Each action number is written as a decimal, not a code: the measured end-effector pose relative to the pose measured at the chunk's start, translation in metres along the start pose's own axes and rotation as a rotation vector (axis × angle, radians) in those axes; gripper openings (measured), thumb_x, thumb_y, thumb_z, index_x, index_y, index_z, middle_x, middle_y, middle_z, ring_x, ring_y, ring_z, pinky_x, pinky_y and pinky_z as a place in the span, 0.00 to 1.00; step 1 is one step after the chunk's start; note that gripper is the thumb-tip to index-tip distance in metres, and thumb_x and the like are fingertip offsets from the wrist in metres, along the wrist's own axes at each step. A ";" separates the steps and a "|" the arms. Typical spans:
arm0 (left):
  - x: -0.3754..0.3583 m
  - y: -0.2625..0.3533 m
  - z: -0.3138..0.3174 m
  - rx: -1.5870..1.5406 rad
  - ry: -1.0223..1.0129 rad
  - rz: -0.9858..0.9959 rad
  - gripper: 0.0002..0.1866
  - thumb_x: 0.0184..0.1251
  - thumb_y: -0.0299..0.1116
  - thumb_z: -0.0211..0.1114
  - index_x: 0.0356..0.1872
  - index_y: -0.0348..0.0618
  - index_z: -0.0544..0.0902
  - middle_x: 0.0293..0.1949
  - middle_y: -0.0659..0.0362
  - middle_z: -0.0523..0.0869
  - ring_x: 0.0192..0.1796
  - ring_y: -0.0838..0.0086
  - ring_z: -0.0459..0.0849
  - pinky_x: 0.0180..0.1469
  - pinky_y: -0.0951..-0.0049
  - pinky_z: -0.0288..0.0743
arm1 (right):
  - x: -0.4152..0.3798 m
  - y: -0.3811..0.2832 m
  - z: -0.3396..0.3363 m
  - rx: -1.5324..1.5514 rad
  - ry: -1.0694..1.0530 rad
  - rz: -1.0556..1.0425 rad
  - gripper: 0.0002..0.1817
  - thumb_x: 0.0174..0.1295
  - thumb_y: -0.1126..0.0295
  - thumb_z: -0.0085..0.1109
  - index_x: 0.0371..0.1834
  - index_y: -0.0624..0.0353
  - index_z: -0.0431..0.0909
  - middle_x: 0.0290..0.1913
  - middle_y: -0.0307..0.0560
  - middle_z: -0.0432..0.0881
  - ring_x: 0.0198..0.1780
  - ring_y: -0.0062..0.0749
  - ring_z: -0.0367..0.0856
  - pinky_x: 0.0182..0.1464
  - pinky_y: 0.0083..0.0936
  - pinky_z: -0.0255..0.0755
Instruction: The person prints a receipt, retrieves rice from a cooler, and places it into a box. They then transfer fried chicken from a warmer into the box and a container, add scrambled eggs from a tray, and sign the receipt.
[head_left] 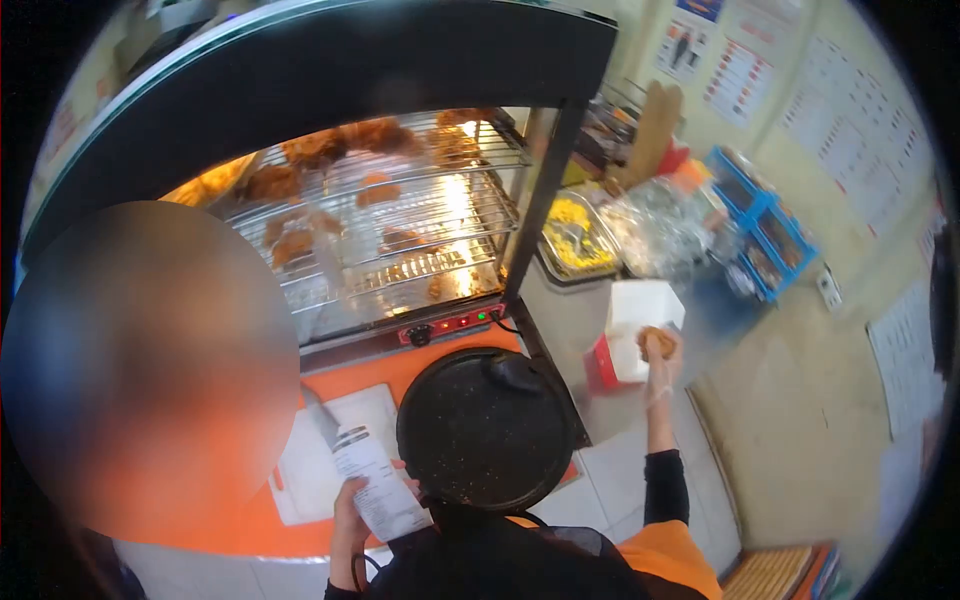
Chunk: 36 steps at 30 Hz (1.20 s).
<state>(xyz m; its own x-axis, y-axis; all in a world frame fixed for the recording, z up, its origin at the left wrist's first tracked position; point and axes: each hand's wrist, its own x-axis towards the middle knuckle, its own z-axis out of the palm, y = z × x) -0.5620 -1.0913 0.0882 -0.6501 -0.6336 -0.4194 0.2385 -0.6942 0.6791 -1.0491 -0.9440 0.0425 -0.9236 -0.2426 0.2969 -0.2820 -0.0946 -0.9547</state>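
Note:
My left hand point(348, 515) grips a long printed receipt point(378, 485) above the counter, its fingers wrapped around the paper's edges. Beneath the receipt lie a white cutting board point(350, 420) and a knife point(322, 415). Out to the right, my right hand point(668, 362), in what looks like a clear plastic glove, is closed on a piece of fried chicken point(655, 343). It holds the piece at the opening of a red and white carton point(630, 310), whose white lid flap stands up. Between my arms sits a round black tray point(485, 430) with small crumbs on it.
A lit glass warming cabinet point(420, 210) with fried pieces on wire racks stands ahead. Right of it are a metal tray of yellow food point(580, 235), clear plastic bags point(665, 225) and a blue rack point(765, 225). A blurred patch covers the left side.

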 end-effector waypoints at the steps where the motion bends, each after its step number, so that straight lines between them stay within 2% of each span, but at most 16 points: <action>1: -0.004 -0.017 0.006 -0.006 0.012 0.009 0.36 0.45 0.45 0.52 0.54 0.27 0.68 0.46 0.39 0.79 0.47 0.51 0.81 0.52 0.54 0.74 | 0.030 0.044 -0.016 -0.178 0.032 -0.108 0.17 0.53 0.66 0.65 0.44 0.55 0.72 0.42 0.40 0.75 0.45 0.24 0.74 0.46 0.24 0.72; 3: -0.007 -0.050 0.008 -0.042 0.024 -0.001 0.36 0.43 0.42 0.51 0.55 0.28 0.68 0.49 0.39 0.78 0.50 0.51 0.80 0.56 0.56 0.72 | 0.038 0.051 -0.034 -0.513 -0.176 -0.184 0.17 0.49 0.68 0.65 0.43 0.54 0.72 0.42 0.43 0.75 0.46 0.31 0.74 0.48 0.28 0.71; 6: -0.020 -0.078 0.032 -0.044 0.169 0.090 0.38 0.37 0.44 0.53 0.54 0.30 0.69 0.44 0.42 0.80 0.43 0.50 0.81 0.49 0.54 0.74 | 0.051 0.085 -0.064 -0.937 -0.587 -0.590 0.17 0.47 0.72 0.62 0.42 0.54 0.73 0.42 0.47 0.76 0.44 0.40 0.75 0.49 0.34 0.70; 9: -0.033 -0.114 0.033 -0.154 0.156 0.167 0.36 0.38 0.41 0.54 0.53 0.30 0.69 0.44 0.41 0.80 0.44 0.49 0.81 0.50 0.53 0.74 | 0.061 0.122 -0.093 -0.709 -0.671 -0.332 0.18 0.45 0.73 0.61 0.43 0.54 0.73 0.44 0.52 0.75 0.48 0.49 0.73 0.54 0.36 0.67; 12: -0.060 -0.127 0.061 -0.227 0.323 0.220 0.35 0.43 0.40 0.51 0.55 0.26 0.67 0.45 0.41 0.80 0.48 0.51 0.80 0.53 0.56 0.73 | 0.046 0.099 -0.075 -0.830 -0.584 -0.480 0.15 0.48 0.72 0.59 0.42 0.55 0.73 0.46 0.51 0.76 0.52 0.49 0.72 0.57 0.34 0.65; 13: -0.070 -0.144 0.060 -0.274 0.363 0.241 0.30 0.50 0.38 0.49 0.54 0.26 0.67 0.45 0.43 0.80 0.46 0.53 0.81 0.52 0.58 0.74 | 0.043 0.084 -0.065 -0.763 -0.529 -0.472 0.14 0.50 0.72 0.58 0.42 0.56 0.73 0.46 0.51 0.76 0.53 0.48 0.72 0.57 0.34 0.64; 16: -0.107 -0.189 0.031 -0.069 0.507 0.257 0.25 0.58 0.33 0.46 0.55 0.29 0.66 0.45 0.45 0.80 0.45 0.56 0.81 0.49 0.60 0.75 | 0.008 0.050 -0.039 -0.608 -0.395 -0.447 0.11 0.54 0.72 0.56 0.41 0.58 0.73 0.46 0.51 0.76 0.54 0.47 0.72 0.59 0.36 0.62; 19: -0.144 -0.263 0.002 0.476 0.911 0.275 0.23 0.63 0.31 0.48 0.59 0.34 0.62 0.48 0.47 0.80 0.45 0.57 0.81 0.46 0.61 0.74 | -0.031 0.022 0.002 -0.467 -0.427 -0.591 0.06 0.56 0.70 0.56 0.35 0.59 0.73 0.45 0.51 0.76 0.51 0.45 0.73 0.57 0.38 0.63; 21: -0.160 -0.337 -0.021 0.862 1.165 -0.008 0.22 0.64 0.32 0.48 0.59 0.35 0.62 0.48 0.44 0.79 0.44 0.56 0.81 0.45 0.61 0.74 | -0.059 0.012 0.038 -0.368 -0.571 -0.596 0.03 0.56 0.73 0.55 0.31 0.59 0.73 0.43 0.52 0.77 0.50 0.45 0.74 0.56 0.36 0.65; 23: -0.181 -0.398 -0.034 1.056 1.341 -0.281 0.22 0.65 0.33 0.48 0.58 0.35 0.63 0.48 0.44 0.79 0.43 0.56 0.81 0.45 0.61 0.74 | -0.115 -0.046 0.082 -0.127 -0.755 -0.579 0.01 0.56 0.75 0.54 0.31 0.59 0.74 0.41 0.52 0.78 0.48 0.44 0.76 0.53 0.35 0.67; 24: -0.188 -0.421 -0.038 1.015 1.376 -0.352 0.21 0.65 0.33 0.48 0.58 0.36 0.64 0.47 0.45 0.79 0.43 0.57 0.81 0.44 0.61 0.74 | -0.148 -0.069 0.102 -0.038 -0.799 -0.718 0.01 0.57 0.77 0.53 0.31 0.58 0.74 0.40 0.51 0.79 0.45 0.43 0.78 0.50 0.35 0.70; 26: -0.206 -0.461 -0.046 0.872 1.452 -0.451 0.21 0.66 0.34 0.48 0.57 0.36 0.64 0.46 0.46 0.79 0.43 0.58 0.81 0.44 0.62 0.74 | -0.219 -0.101 0.126 0.140 -0.967 -0.708 0.01 0.55 0.76 0.55 0.30 0.57 0.75 0.38 0.49 0.80 0.41 0.43 0.79 0.45 0.34 0.73; 28: -0.226 -0.491 -0.052 0.730 1.525 -0.482 0.21 0.66 0.35 0.48 0.57 0.36 0.65 0.45 0.47 0.79 0.42 0.60 0.81 0.43 0.63 0.74 | -0.293 -0.103 0.134 0.258 -1.235 -0.658 0.03 0.54 0.73 0.58 0.31 0.56 0.75 0.37 0.47 0.81 0.42 0.41 0.80 0.46 0.32 0.73; 29: -0.239 -0.507 -0.055 0.654 1.567 -0.485 0.21 0.66 0.36 0.49 0.56 0.36 0.66 0.44 0.48 0.79 0.42 0.60 0.81 0.43 0.63 0.74 | -0.333 -0.128 0.124 0.293 -1.469 -0.545 0.05 0.53 0.73 0.59 0.33 0.55 0.75 0.39 0.45 0.80 0.43 0.39 0.79 0.47 0.31 0.74; 34: -0.299 -0.593 -0.048 0.225 1.805 -0.435 0.20 0.67 0.39 0.49 0.54 0.36 0.68 0.41 0.51 0.79 0.40 0.63 0.81 0.41 0.65 0.75 | -0.482 -0.161 0.073 0.653 -2.076 -0.711 0.04 0.54 0.74 0.56 0.34 0.54 0.76 0.43 0.41 0.80 0.45 0.36 0.79 0.48 0.29 0.74; 36: -0.315 -0.651 -0.020 -0.118 1.949 -0.353 0.20 0.67 0.40 0.50 0.54 0.36 0.69 0.39 0.52 0.79 0.40 0.65 0.81 0.41 0.66 0.75 | -0.553 -0.182 0.018 0.856 -2.497 -0.680 0.04 0.55 0.74 0.56 0.34 0.54 0.76 0.45 0.41 0.79 0.46 0.36 0.79 0.48 0.29 0.74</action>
<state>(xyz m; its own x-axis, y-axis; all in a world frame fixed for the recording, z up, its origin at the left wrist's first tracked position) -0.4985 -0.4467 -0.2338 0.8378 0.1191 -0.5328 0.3900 -0.8135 0.4314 -0.4822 -0.8100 0.0519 0.9115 0.0249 0.4106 0.3668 -0.5012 -0.7837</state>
